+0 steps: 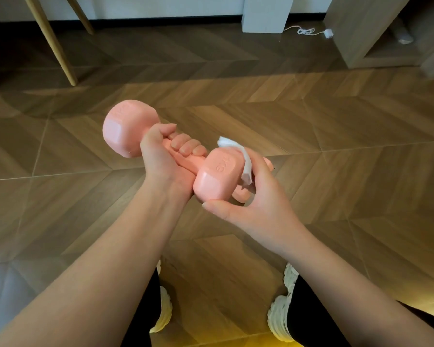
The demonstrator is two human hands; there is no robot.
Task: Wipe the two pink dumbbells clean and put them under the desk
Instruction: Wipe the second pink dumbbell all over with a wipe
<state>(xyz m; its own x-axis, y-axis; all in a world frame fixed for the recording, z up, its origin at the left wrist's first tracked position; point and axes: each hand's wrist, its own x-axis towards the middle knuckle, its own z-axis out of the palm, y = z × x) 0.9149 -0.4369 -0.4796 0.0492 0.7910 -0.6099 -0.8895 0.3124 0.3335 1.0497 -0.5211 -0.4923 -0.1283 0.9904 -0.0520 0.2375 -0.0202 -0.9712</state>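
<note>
Pink dumbbell (218, 176), steadied by left hand (161, 159) clenched round its handle, presents one head to the white tissue (247, 166) that right hand (261, 209) clamps against it.

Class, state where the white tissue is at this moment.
In the head view, right of centre, the white tissue is held by the right hand against the near head of the pink dumbbell.
</note>
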